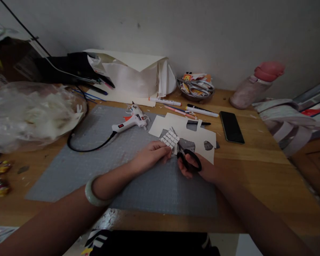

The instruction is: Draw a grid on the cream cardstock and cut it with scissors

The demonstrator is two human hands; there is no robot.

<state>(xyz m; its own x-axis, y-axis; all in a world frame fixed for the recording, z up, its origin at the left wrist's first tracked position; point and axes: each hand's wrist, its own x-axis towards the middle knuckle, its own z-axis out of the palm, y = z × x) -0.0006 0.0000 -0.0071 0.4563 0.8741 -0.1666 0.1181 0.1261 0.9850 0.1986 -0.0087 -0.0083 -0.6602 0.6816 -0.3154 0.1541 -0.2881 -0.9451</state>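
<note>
My left hand [157,153] pinches the lower edge of a small white piece [170,138] with a dark grid drawn on it. In my right hand [188,167] is a pair of black-handled scissors [193,160], with fingers through the loops. The blades point up beside the right edge of the gridded piece; whether they touch it I cannot tell. Behind both hands lies a sheet of white paper [206,137] with cut-out holes, on a grey cutting mat [96,167].
A white hot glue gun [130,121] with a black cord rests on the mat. Markers [165,102], a phone [231,127], a bowl [196,93] with scissors and a pink-capped bottle [252,89] stand behind and to the right. A plastic bag [29,113] fills the left.
</note>
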